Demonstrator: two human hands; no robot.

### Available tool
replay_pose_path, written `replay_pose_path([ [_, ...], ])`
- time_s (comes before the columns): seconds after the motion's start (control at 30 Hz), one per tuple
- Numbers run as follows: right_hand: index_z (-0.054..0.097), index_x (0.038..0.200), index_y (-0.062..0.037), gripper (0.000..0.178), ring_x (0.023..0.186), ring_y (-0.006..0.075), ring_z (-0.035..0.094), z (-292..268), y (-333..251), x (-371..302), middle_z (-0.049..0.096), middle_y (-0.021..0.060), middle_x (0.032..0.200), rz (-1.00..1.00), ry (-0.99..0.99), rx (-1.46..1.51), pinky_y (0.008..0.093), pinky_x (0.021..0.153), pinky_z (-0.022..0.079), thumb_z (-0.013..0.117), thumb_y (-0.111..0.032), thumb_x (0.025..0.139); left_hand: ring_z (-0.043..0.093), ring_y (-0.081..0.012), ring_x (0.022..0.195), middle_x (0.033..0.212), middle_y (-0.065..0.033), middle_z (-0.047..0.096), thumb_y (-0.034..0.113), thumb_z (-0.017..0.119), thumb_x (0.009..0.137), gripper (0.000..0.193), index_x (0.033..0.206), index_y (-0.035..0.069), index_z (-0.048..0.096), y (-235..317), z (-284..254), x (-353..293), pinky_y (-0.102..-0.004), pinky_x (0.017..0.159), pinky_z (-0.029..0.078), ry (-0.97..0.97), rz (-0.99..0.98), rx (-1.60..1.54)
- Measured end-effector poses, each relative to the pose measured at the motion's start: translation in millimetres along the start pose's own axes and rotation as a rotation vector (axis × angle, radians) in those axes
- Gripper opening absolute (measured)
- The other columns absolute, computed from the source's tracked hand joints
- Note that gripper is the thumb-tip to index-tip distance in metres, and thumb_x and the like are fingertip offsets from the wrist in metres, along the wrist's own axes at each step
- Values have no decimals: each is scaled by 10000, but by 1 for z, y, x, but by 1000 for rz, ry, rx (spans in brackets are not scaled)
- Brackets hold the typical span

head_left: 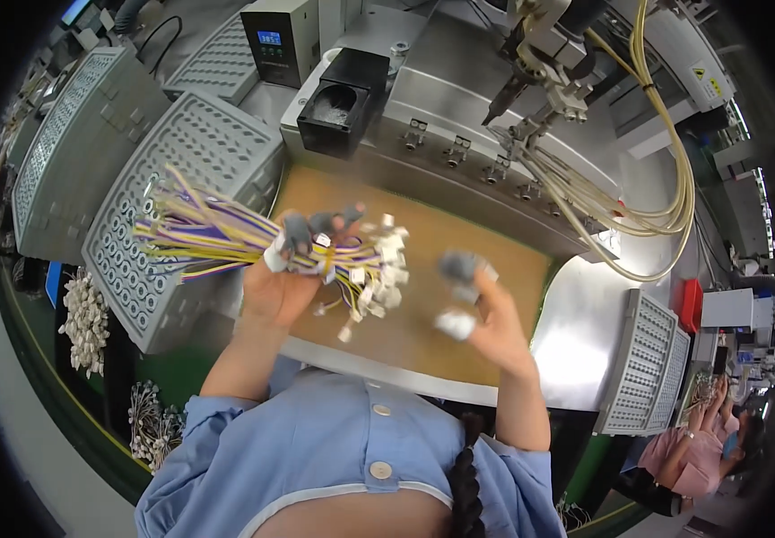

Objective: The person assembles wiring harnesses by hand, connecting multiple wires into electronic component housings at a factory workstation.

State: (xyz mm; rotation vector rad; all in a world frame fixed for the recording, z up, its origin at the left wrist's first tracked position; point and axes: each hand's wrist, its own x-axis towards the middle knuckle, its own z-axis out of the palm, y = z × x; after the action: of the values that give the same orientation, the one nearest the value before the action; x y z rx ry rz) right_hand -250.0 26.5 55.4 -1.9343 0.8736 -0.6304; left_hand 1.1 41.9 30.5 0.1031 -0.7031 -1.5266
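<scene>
My left hand (284, 273) grips a thick bundle of thin yellow, purple and white wires (217, 235) around its middle. The loose wire ends fan out to the left; small white plastic connectors (380, 269) hang in a cluster on the right side of the fist. Grey and white finger cots cover my fingertips. My right hand (482, 309) is raised beside the connectors, a short gap away, fingers spread and holding nothing. Both hands hover over a brown work board (486, 260).
Perforated grey trays (181, 152) stand at the left, another (652, 359) at the right. A metal machine with a black hopper (343, 90), a tool head (540, 72) and yellow hoses (666, 179) sits behind the board. White connector bunches (87, 323) hang at lower left. Another person (701, 448) sits at far right.
</scene>
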Motion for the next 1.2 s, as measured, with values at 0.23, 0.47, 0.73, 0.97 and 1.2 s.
replay_pose_path([
  [0.23,509,1037,8,583,1057,350,474,38,-14,41,461,211,1142,-57,-43,-34,398,867,405,770,-306,621,275,-342,1287,1212,-154,474,248,579,818,192,771,67,533,-2,36,14,-479,1104,127,356,53,141],
  [0.47,540,1013,-10,530,1078,366,468,17,-34,32,483,185,1166,-247,136,-423,416,896,374,736,-344,651,393,-358,1207,1186,-214,500,216,490,849,190,823,34,539,-15,7,2,-454,1079,225,342,-32,-91],
  [0.73,532,1017,-2,434,837,284,602,3,-42,44,607,122,926,-233,322,-129,347,746,468,732,-195,684,348,-312,1253,1305,-201,406,250,470,855,238,983,51,497,-24,23,16,-397,1036,284,312,-49,243],
  [0.97,509,1053,4,288,891,134,577,21,-22,44,608,87,925,57,238,751,286,794,459,595,32,779,548,-191,923,1029,-133,571,231,423,909,267,1098,44,440,-23,44,24,-407,816,440,450,-133,170],
  [1.2,496,1060,-35,288,922,229,574,11,11,33,596,113,972,98,513,957,362,853,452,557,37,787,322,-100,544,580,28,307,234,422,905,273,1083,26,419,-16,25,23,-302,597,351,244,-34,-75],
])
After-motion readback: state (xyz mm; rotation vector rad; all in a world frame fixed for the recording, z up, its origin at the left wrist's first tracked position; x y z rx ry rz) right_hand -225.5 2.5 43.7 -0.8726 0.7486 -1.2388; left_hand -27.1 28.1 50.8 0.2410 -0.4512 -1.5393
